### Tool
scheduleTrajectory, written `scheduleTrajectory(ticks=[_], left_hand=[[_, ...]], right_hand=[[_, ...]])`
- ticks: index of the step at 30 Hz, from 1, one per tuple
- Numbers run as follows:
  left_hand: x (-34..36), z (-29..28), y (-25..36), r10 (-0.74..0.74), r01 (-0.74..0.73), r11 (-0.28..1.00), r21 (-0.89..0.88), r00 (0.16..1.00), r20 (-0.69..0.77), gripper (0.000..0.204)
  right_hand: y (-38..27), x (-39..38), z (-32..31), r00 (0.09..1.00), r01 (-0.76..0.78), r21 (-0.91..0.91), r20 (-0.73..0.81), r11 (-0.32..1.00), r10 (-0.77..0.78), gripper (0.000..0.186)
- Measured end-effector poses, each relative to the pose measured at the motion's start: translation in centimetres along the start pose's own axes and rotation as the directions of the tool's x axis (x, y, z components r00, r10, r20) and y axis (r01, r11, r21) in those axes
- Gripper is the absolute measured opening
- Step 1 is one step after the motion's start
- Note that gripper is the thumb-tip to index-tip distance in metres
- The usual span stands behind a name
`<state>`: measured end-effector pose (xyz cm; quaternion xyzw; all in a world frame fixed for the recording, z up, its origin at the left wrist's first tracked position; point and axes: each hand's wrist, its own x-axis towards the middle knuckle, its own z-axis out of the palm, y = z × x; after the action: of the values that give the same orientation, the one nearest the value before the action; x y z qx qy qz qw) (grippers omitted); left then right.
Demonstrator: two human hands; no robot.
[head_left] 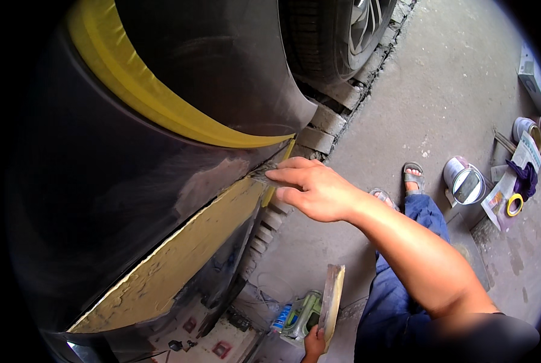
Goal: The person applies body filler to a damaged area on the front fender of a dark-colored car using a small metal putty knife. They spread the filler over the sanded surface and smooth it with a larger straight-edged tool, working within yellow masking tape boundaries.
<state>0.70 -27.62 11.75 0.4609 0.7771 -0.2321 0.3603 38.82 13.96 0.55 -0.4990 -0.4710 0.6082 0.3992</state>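
My right hand (319, 187) reaches to the edge of a dark car body panel (119, 181), fingers and thumb pinched on a thin grey putty spreader (263, 173), mostly hidden by the fingers. The spreader is against the end of a long strip of yellowish filler (180, 260) with a rough, streaked surface. Yellow masking tape (161, 100) follows the curved panel edge above, and a short piece runs down beside my fingertips. Low in the view, my left hand (314, 345) grips a flat board (332, 302) with yellowish filler along its edge.
A car wheel (331, 36) stands beyond the panel. On the concrete floor at right are a white bucket (464, 180), open cans (527, 130), newspaper (506, 193), a purple cloth (524, 178) and a tape roll (515, 204). A green-grey tool (304, 317) lies near my left hand.
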Motion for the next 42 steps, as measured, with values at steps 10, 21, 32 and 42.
scheduleTrajectory(ticks=[10,21,32,42], left_hand=[[0.2,-0.2,0.8,0.090,-0.091,0.996,-0.005,0.994,-0.059,0.030],[0.0,0.2,0.7,0.089,-0.088,0.996,0.025,0.994,-0.057,0.031],[-0.2,0.6,-0.1,0.047,-0.047,0.999,0.002,0.999,-0.021,0.029],[-0.7,1.7,-1.5,0.012,-0.011,1.000,0.017,0.999,-0.044,0.028]], right_hand=[[-0.7,-0.7,0.4,0.999,0.028,0.006,-0.030,1.000,-0.027,0.045],[-1.6,-1.3,0.6,0.999,0.044,-0.010,-0.025,0.999,-0.044,0.045],[-1.0,-1.5,1.3,0.996,0.032,0.033,-0.090,0.999,-0.029,0.046],[0.3,-1.5,1.8,0.989,0.027,0.056,-0.145,0.998,-0.019,0.045]])
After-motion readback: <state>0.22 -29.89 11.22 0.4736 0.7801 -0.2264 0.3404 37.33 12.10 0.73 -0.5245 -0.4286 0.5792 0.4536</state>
